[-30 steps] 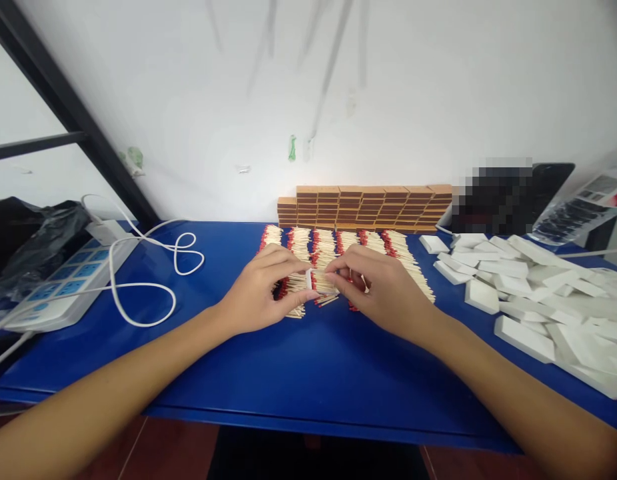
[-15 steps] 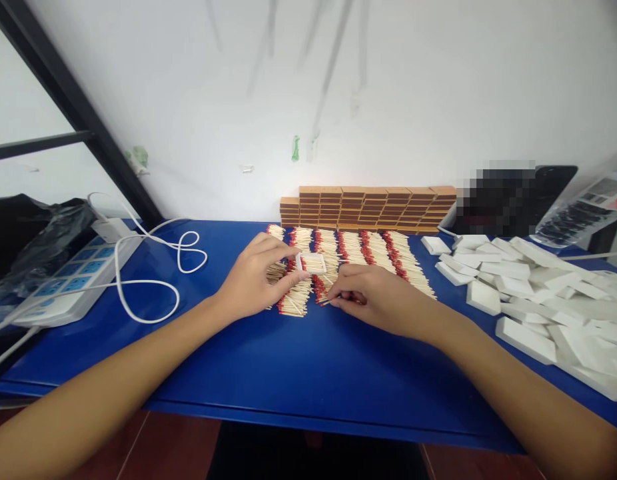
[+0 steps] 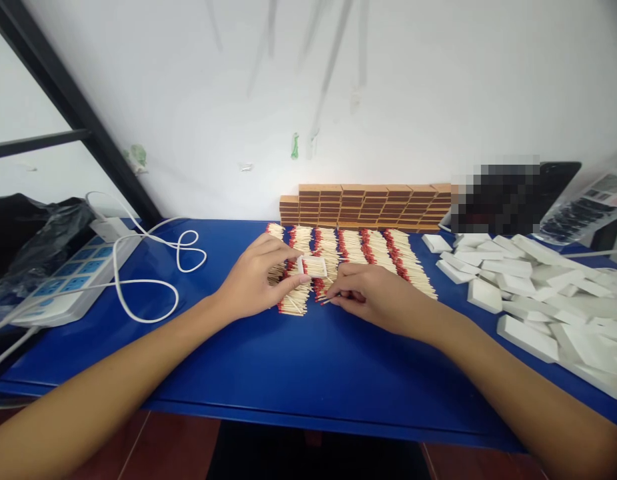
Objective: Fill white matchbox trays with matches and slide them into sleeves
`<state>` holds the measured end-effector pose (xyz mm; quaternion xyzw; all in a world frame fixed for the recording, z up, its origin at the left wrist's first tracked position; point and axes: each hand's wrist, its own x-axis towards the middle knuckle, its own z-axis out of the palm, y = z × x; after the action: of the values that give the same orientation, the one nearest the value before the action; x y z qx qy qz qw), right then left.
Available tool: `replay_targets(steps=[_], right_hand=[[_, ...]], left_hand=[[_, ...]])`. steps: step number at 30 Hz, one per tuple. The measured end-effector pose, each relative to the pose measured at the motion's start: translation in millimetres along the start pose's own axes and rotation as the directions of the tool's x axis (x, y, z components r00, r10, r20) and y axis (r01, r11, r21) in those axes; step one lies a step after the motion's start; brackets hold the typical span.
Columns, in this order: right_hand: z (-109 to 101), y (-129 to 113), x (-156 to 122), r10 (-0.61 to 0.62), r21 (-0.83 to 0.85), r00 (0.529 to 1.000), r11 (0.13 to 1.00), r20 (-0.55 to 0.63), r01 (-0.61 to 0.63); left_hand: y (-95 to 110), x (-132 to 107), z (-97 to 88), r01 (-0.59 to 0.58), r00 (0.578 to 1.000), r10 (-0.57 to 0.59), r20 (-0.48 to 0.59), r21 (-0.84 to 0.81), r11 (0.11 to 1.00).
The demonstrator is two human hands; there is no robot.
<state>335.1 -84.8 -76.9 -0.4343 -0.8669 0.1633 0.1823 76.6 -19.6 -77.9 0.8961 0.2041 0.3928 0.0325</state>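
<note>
We judge the work to be partway along, with plenty left. At the centre of the frame, our left hand [image 3: 253, 277] holds a small white tray [image 3: 316, 275] by one end, thumb and fingers closed on it, above the rows of matches [image 3: 403, 257]. Our right hand [image 3: 373, 293], just beside it, is narrow, its fingertips appearing to pinch a few matches at the near end of the third row; we cannot tell how many. The tray's inside is too small to read, so we cannot say how full it is. Six rows of matches, red heads to the left, lie on the blue table [image 3: 288, 373], not yet boxed. At the upper centre, against the wall [image 3: 198, 133], a stack of brown matchboxes [image 3: 368, 207] looks like the finished part, though their contents are hidden. At the right, a heap of white card pieces [image 3: 543, 287], seemingly more trays, appears to wait its turn.
</note>
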Motion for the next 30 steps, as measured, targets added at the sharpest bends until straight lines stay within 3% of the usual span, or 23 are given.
replay_targets(steps=[8,12,16,21,30], right_hand=[[-1,1,0,0.078,-0.022,0.996,0.997,0.049,-0.077],[-8,-3,-1,0.050,0.079,0.997,0.995,0.056,-0.054],[-15,-9,-1,0.078,0.192,0.990,0.980,-0.119,-0.054],[-9,-11,2,0.071,0.136,0.945,0.990,-0.318,-0.029],[0,-13,2,0.009,0.117,0.947,0.993,-0.320,0.030]], left_hand=[[0,0,-0.2,-0.001,1.000,0.001,0.016,-0.006,1.000],[-1,0,0.1,0.009,1.000,-0.009,0.009,0.007,1.000],[1,-1,1.5,0.000,1.000,0.000,0.024,-0.008,1.000],[7,-4,5.2,-0.005,0.999,0.008,0.044,-0.057,0.998],[11,-4,5.4,-0.006,1.000,0.008,0.024,-0.091,0.996]])
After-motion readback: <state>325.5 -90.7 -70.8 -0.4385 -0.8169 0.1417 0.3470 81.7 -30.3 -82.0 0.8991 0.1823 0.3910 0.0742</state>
